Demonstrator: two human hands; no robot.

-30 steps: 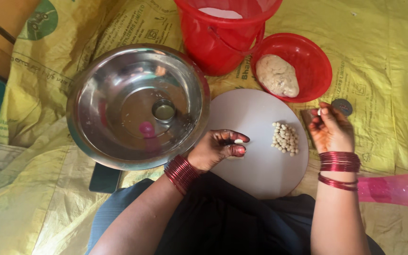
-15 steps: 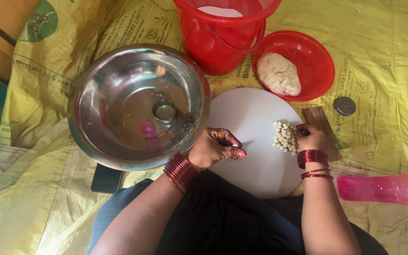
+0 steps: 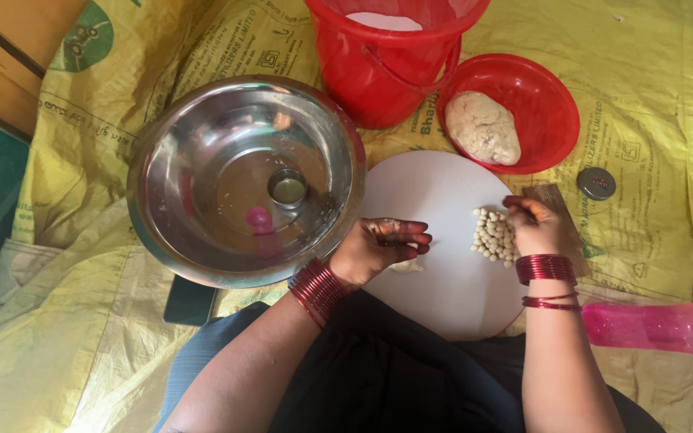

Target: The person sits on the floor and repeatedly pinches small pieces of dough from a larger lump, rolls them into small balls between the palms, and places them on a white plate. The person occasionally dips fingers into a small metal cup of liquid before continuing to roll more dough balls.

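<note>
A round white board (image 3: 443, 281) lies in front of me with a heap of several small dough balls (image 3: 494, 234) near its right edge. My right hand (image 3: 535, 224) rests beside that heap, fingers curled, touching it at the board's rim. My left hand (image 3: 382, 247) lies on the board's left side with fingers closed over a small piece of dough (image 3: 405, 265). Red bangles circle both wrists.
A large steel bowl (image 3: 170, 200) with a small steel cup (image 3: 288, 188) inside sits at left. A red bucket (image 3: 378, 72) and a red bowl (image 3: 547, 88) holding a dough lump (image 3: 483, 128) stand behind. A metal lid (image 3: 596, 183) and a pink bottle (image 3: 659, 327) lie at right.
My right hand came down from above the board's right edge to the heap of dough balls. My left hand stayed on the board, shifting slightly.
</note>
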